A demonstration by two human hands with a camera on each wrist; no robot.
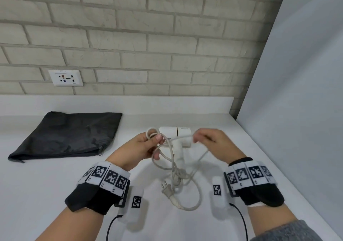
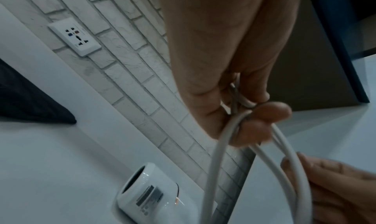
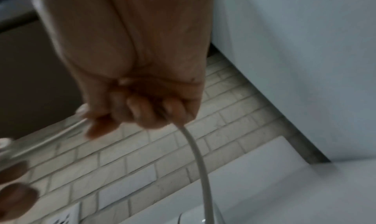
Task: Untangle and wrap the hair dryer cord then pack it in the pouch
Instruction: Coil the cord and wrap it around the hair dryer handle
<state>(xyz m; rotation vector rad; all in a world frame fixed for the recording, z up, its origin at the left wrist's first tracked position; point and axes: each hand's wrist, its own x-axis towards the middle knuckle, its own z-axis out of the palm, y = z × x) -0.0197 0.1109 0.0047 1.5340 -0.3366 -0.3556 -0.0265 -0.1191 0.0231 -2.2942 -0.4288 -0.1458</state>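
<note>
Cord (image 1: 178, 168) is pinched by left hand (image 1: 143, 148) and right hand (image 1: 213, 144) above hair dryer (image 1: 178, 137), pouch (image 1: 70, 133) lying well apart near counter (image 1: 37, 185) back edge.

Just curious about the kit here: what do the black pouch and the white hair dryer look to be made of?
The pouch looks like thin, matte woven fabric, perhaps nylon: it lies flat and creased, with a zipper. The hair dryer seems glossy hard plastic, its smooth shell catching highlights in the left wrist view. Neither material is certain.
</note>
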